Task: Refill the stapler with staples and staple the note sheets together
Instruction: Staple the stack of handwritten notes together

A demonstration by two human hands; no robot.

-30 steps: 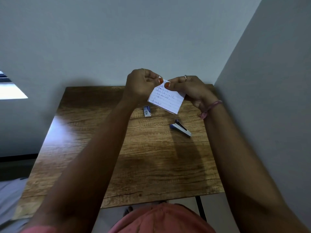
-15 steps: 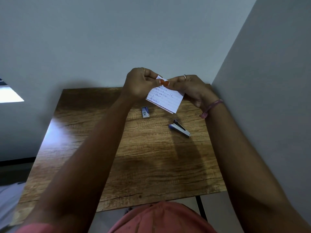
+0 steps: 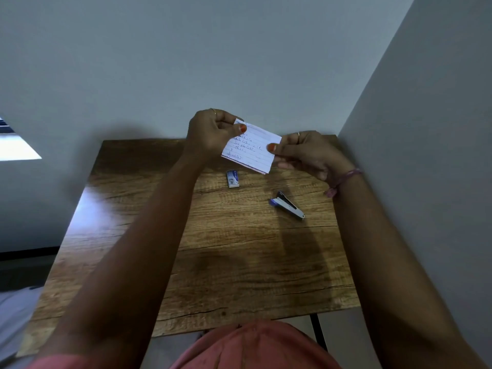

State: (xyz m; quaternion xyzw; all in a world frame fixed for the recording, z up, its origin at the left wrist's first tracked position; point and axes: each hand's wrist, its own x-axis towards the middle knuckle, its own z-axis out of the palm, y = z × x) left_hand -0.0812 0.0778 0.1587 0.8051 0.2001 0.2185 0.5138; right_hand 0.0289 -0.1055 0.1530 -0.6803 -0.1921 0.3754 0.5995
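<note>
Fingers of both hands still pinch the note sheets (image 3: pixel 251 148), right hand (image 3: pixel 306 153) now further from left hand (image 3: pixel 213 131)

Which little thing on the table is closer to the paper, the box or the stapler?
The small staple box. It lies just below the note sheets, while the stapler sits farther down the wooden table, toward the right.

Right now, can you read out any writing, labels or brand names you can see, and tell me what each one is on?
Note sheets: several lines of blue handwriting, too small and blurred to read.
Staple box: a blue printed label, too blurred to read.
Stapler: no lettering can be made out.
</note>
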